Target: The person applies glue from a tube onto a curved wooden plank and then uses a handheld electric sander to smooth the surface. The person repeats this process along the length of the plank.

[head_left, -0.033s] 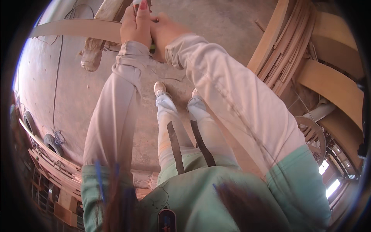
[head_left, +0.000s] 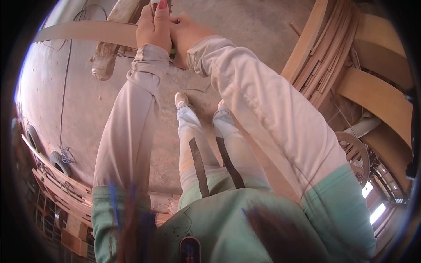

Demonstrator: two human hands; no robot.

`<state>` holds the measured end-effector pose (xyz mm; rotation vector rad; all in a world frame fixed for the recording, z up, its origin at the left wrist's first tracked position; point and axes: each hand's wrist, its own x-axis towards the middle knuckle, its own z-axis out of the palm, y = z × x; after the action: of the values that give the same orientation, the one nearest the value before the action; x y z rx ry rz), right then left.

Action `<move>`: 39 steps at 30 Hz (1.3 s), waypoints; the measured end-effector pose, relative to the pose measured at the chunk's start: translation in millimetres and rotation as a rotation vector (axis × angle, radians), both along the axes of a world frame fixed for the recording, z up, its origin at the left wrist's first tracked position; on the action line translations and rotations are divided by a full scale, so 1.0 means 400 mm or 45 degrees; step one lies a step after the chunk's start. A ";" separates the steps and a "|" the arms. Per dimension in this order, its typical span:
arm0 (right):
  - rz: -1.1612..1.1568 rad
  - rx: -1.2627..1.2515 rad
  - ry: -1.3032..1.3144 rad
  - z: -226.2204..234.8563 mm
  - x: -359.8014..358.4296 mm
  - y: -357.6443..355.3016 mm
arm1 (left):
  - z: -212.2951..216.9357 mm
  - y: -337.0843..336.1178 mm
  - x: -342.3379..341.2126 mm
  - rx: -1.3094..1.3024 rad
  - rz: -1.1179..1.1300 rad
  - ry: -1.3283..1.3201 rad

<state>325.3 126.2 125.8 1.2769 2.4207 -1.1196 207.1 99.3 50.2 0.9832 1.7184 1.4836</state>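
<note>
My left hand (head_left: 153,31) is up at the top edge of the view, its fingers closed and its thumb pointing away from me. A small white-and-orange piece (head_left: 154,6) shows beside the thumb; its kind cannot be made out. Against it, on the right, lies my right hand (head_left: 191,36), also closed, its fingers partly hidden behind the left. Between the two wrists a bit of something dark and yellow-green (head_left: 172,53) peeks out. A long, flat wooden strip (head_left: 92,32) runs leftward from behind my left hand, across a rough timber beam (head_left: 104,61).
Stacked thin wood strips (head_left: 326,57) and broad curved boards (head_left: 372,94) stand to the right, near a round slatted fan-like frame (head_left: 352,153). More lumber (head_left: 66,188) lies low left, by a tyre (head_left: 60,164). A black cable (head_left: 64,101) crosses the concrete floor (head_left: 109,127).
</note>
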 end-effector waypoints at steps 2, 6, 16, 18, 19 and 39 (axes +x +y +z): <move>0.055 0.063 0.035 -0.025 0.009 -0.014 | 0.000 -0.016 -0.002 -0.012 0.022 0.006; -0.040 0.116 0.111 -0.072 0.116 -0.090 | 0.016 -0.086 0.134 -0.104 0.067 0.063; -0.431 0.314 -0.042 -0.036 0.630 -0.316 | 0.072 -0.219 0.598 -0.282 -0.548 -0.147; -0.423 0.327 -0.137 -0.034 0.695 -0.365 | 0.073 -0.268 0.619 -0.218 -0.558 -0.291; -0.413 0.337 -0.188 -0.033 0.715 -0.380 | 0.070 -0.287 0.609 -0.217 -0.546 -0.272; -0.382 0.558 0.097 0.012 0.648 -0.370 | -0.125 -0.603 0.290 -0.632 0.005 0.075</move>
<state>584.7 -21.7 130.4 1.8056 2.6944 -0.7241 323.1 -142.1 0.3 0.7591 1.9965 0.9598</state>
